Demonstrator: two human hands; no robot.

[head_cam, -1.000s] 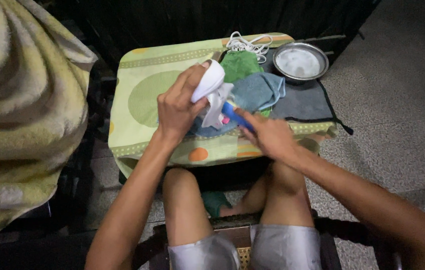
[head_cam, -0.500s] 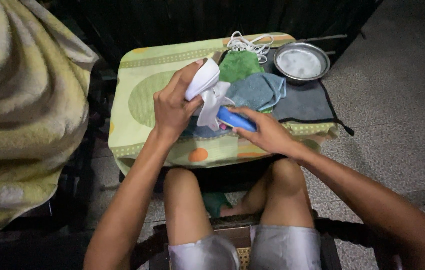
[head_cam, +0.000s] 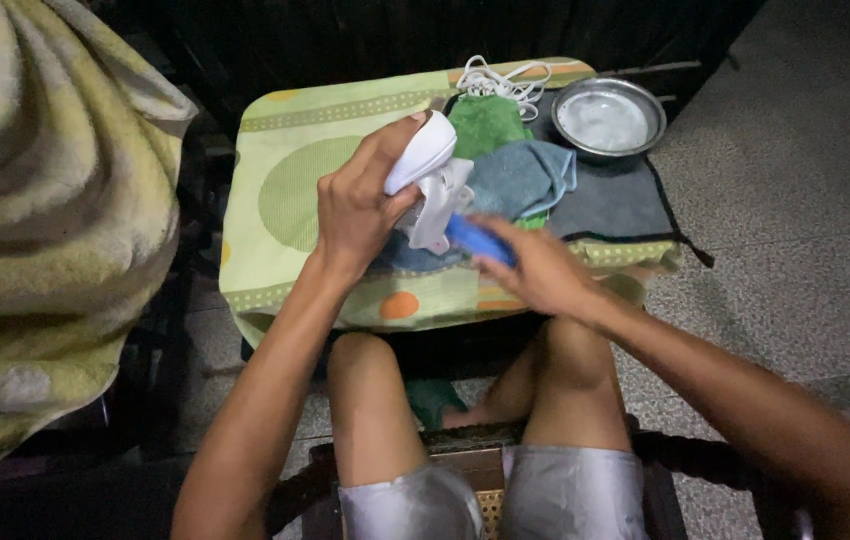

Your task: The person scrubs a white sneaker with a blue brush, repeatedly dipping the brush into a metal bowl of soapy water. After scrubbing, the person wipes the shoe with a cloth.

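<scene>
My left hand is gripping a white plastic handheld appliance above the green patterned tablecloth; my right hand is closing on a small blue plastic tool touching its underside; a round metal bowl is sitting at two o'clock.

Worktop draped in a pale green patterned cover, with a green cloth and a blue-grey cloth lying against each other near the middle. Far edge: coiled white cord, round metal bowl just beside it on a dark grey mat. Left of the worktop, a rumpled yellow-striped blanket; speckled floor to the right.
</scene>
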